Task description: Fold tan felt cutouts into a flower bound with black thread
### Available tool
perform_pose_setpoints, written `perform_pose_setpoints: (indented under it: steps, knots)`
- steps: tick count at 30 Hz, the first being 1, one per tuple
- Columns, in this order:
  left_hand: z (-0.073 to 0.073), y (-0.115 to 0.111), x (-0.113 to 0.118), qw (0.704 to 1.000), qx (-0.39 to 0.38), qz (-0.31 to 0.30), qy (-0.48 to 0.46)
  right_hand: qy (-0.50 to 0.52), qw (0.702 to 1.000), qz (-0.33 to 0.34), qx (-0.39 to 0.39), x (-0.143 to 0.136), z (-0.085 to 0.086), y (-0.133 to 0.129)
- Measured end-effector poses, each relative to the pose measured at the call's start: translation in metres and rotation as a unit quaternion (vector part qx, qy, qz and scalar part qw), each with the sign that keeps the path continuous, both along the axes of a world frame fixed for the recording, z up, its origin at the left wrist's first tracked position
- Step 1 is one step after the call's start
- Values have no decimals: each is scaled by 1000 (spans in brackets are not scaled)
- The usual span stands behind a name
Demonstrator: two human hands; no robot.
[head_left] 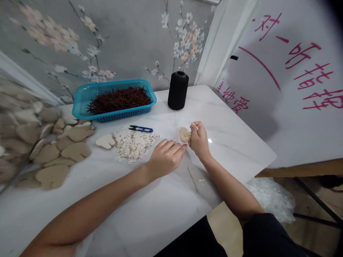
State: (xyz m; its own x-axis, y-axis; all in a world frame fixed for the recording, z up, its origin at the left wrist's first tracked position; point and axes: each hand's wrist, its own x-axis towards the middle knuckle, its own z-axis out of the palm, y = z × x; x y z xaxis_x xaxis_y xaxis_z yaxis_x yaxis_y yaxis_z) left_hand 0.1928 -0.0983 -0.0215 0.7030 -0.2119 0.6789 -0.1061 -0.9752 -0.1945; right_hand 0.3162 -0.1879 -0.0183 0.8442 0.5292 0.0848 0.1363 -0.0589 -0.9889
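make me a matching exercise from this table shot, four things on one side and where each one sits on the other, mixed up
Things:
1. black thread spool
2. blue snips
3. round tan piece
4. dark red strands

Places:
A. in the right hand, held above the table
B. lying flat at the far edge of the heap of small white tags
C. filling the turquoise basket
D. standing upright near the wall, right of the basket

Pairs: 1-D, 2-B, 3-A, 4-C
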Motion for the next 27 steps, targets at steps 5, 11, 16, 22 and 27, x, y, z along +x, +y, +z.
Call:
perform_pose_setpoints:
  steps: [5, 11, 16, 22, 27]
  knots:
    - [-5, 11, 3, 1000, 26, -15, 1, 58, 996, 61, 36, -4, 1, -1]
    - [-6, 27, 8, 983, -150, -40, 102, 45, 988, 139, 40, -10, 6, -8]
    - [-4, 34, 10, 935, -298, -98, 163, 25, 980, 191, 51, -12, 6, -11]
    - [-4, 31, 9, 912, -352, -124, 168, -6, 991, 128, 42, -4, 5, -12]
    - [-4, 19, 5, 936, -286, -158, 134, -16, 998, 51, 21, 1, 3, -11]
